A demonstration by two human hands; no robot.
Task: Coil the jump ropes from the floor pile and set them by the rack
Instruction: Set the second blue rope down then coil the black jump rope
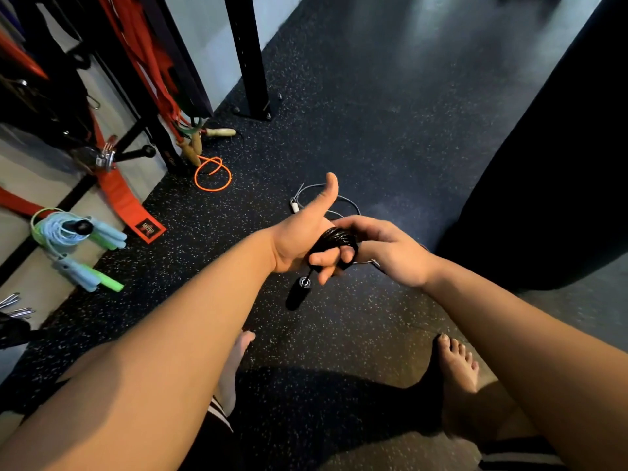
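Note:
A black jump rope [334, 239] is wound in several loops around my left hand [302, 232], whose fingers curl over the coil while the thumb points up. One black handle [299, 294] dangles below that hand. My right hand [384, 246] holds the coil's far side, with a thin end of cord showing under its palm. A grey rope [339, 198] lies loose on the floor just beyond my hands. An orange rope [213, 174] with wooden handles [193, 149] lies by the rack [142, 96]. A coiled light-blue and green rope [73, 244] rests at the rack's foot.
A black upright post [246, 56] is bolted to the speckled rubber floor. Red straps [122, 195] hang from the rack. A large dark punching bag [550, 164] stands close on the right. My bare feet [457, 365] are below the hands.

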